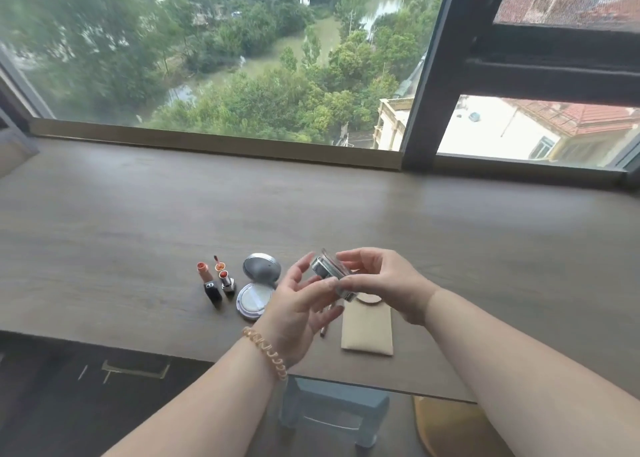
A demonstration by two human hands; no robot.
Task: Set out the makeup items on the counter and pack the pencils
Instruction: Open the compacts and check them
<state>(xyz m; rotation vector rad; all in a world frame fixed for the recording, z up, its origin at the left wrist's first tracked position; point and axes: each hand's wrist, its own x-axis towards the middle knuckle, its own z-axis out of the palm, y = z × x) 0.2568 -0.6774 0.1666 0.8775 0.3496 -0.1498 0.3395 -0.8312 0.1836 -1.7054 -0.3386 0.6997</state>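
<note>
Two bare hands meet above a wooden counter under a wide window. The right hand and left hand together hold a small silver compact, lifted off the counter. Left of it lies an open round cushion case, and further left, two uncapped lipsticks. Just below the compact lie a beige pouch and a pencil.
</note>
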